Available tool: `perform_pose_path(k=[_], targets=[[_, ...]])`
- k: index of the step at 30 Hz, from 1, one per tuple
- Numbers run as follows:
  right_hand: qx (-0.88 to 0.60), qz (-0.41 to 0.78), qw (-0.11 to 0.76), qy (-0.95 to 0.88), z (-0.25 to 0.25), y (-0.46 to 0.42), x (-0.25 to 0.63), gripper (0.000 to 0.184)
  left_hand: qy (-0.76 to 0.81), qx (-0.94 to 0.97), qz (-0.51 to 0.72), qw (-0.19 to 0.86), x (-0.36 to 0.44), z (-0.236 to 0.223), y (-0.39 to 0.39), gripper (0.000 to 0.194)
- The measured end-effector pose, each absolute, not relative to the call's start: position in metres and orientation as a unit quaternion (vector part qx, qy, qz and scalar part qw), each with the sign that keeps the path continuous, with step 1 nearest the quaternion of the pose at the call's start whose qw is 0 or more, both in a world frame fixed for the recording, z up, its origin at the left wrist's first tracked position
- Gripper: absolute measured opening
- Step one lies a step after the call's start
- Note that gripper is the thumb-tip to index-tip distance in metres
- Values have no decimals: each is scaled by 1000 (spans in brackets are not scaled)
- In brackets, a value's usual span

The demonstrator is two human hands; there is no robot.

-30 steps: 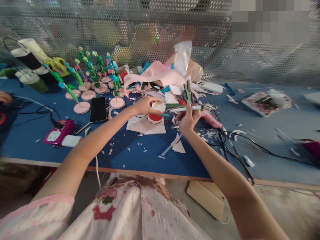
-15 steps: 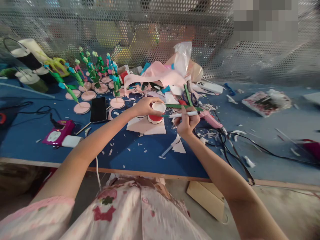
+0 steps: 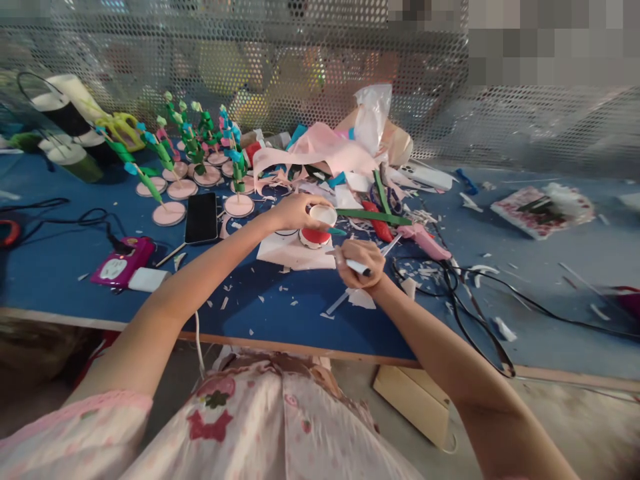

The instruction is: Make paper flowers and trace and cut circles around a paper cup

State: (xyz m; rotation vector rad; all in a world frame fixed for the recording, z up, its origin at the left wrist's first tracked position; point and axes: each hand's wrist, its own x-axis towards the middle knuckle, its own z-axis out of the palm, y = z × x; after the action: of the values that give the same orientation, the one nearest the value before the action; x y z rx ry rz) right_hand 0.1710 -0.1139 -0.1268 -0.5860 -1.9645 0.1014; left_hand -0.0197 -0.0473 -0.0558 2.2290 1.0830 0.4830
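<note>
My left hand (image 3: 296, 212) is closed around a round thing with a white top (image 3: 324, 215) and a red lower part (image 3: 315, 237), like a small cup or roll. A teal pen cap (image 3: 337, 231) juts out by its fingertips; how they grip it is hidden. Under these lies a pale pink sheet (image 3: 295, 255). To the right, my right hand (image 3: 361, 261) is wrapped around a white marker pen (image 3: 357, 267). The pen's black end faces me, and its bare tip points left, just above the sheet's right edge.
Pink discs with green and blue stems (image 3: 239, 205) stand at the left, near a black phone (image 3: 201, 218) and a purple power socket (image 3: 125, 263). Scraps and a pink sheet (image 3: 320, 150) are heaped behind. A pink glue gun (image 3: 425, 241) with black cable (image 3: 450, 283) lies right.
The marker has come away from its teal cap, which stays at my left hand. My right hand has moved down toward me and turned the pen. The view has shifted slightly.
</note>
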Motion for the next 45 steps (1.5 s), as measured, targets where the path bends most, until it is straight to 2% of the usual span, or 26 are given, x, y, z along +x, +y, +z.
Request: perform_pose_path(k=[3, 5, 8, 14, 16, 18, 21, 25, 27, 30, 33, 36, 40, 45], targets=[[-124, -47, 467, -874, -120, -117, 163, 5, 405, 842, 188, 303, -20, -58, -46, 61], [-82, -110, 406, -903, -116, -119, 160, 14, 406, 843, 187, 300, -21, -59, -45, 61], [-73, -141, 338, -928, -113, -120, 158, 20, 405, 846, 182, 296, -21, -58, -45, 60], [-75, -147, 305, -938, -114, -121, 151, 26, 404, 843, 170, 311, -21, -54, -46, 59], [-73, -101, 343, -931, -117, -121, 151, 21, 404, 842, 165, 317, -20, -53, -46, 62], [-108, -11, 469, -877, -120, -119, 154, 12, 408, 840, 160, 319, -21, -52, -46, 64], [-199, 98, 661, -717, -118, -111, 164, 25, 412, 842, 155, 311, -21, -52, -48, 64], [-345, 159, 761, -525, -108, -91, 178, 30, 405, 852, 148, 296, -22, -50, -49, 65], [-388, 181, 774, -466, -106, -77, 184, 37, 400, 857, 147, 290, -22, -49, -49, 65], [-448, 248, 729, -454, -107, -57, 188, 43, 389, 862, 153, 287, -22, -50, -47, 63], [-494, 389, 621, -468, -109, -38, 183, 44, 378, 858, 162, 308, -21, -52, -46, 62], [-489, 465, 554, -487, -107, -22, 171, 43, 386, 861, 167, 286, -19, -56, -44, 62], [-483, 481, 536, -498, -105, -8, 160, 45, 417, 864, 174, 223, -18, -58, -43, 60], [-489, 466, 548, -494, -113, -4, 158, 47, 385, 871, 158, 260, -18, -54, -45, 57]])
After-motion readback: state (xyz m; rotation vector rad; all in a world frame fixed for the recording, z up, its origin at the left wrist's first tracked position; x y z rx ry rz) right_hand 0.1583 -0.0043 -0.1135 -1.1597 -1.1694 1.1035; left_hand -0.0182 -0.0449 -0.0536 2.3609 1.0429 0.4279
